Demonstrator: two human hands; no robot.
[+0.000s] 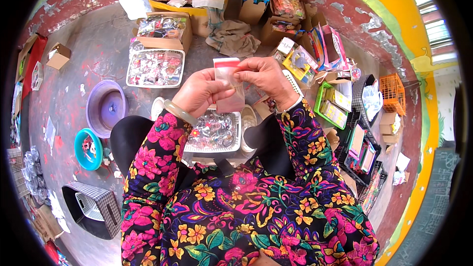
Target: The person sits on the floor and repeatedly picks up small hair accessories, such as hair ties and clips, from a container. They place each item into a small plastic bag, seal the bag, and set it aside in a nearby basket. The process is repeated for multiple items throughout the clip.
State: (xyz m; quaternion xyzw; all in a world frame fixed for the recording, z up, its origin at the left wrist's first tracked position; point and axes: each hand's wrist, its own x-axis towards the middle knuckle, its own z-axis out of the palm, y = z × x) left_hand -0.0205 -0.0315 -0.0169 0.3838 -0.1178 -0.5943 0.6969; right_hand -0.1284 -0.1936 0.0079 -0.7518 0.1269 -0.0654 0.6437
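Observation:
Between my two hands is a small clear plastic bag (pixel 229 99) with a red and white top strip, held upright in front of me. My left hand (pixel 204 91) grips its left side, fingers closed and thumb across the front. At the upper right edge, my right hand (pixel 268 80) pinches the bag between thumb and fingertips. What the bag contains, if anything, I cannot make out. Below it, between my knees, a white basket (pixel 239 140) holds many small packaged trinkets.
Ahead stands another white basket (pixel 129 74) of small packets, with cardboard boxes (pixel 185 37) behind. On the left are a purple basin (pixel 93 113), a teal basin (pixel 79 150) and a checked bin (pixel 106 207). A green basket (pixel 321 106) and an orange crate (pixel 392 93) stand right.

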